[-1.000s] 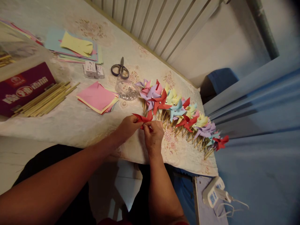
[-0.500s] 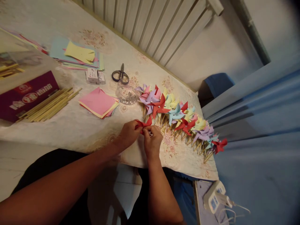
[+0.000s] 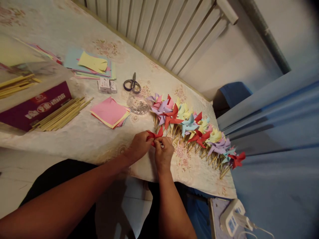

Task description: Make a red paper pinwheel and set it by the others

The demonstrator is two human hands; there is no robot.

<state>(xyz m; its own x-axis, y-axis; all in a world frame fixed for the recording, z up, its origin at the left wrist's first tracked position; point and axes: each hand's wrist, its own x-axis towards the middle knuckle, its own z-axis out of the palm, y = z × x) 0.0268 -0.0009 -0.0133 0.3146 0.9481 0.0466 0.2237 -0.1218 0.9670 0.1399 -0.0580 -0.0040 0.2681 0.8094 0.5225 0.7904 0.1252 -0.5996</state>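
Between my two hands, above the near edge of the table, is a red paper pinwheel with its points folded inward. My left hand is closed on its left side. The fingers of my right hand pinch at its middle; whether they also hold a pin is too small to tell. Just beyond lies a long row of finished pinwheels in red, purple, yellow, blue and pink, on wooden sticks. A clear dish of small metal pins sits beside the row's left end.
Left of my hands lies a stack of square coloured paper. Wooden sticks rest against a purple box. Farther back are scissors, small white boxes and paper sheets. A power strip stands at lower right.
The view has shifted slightly, so the table's things appear a little lower and to the right. Both hands stay on the red pinwheel, with only slight finger movement.
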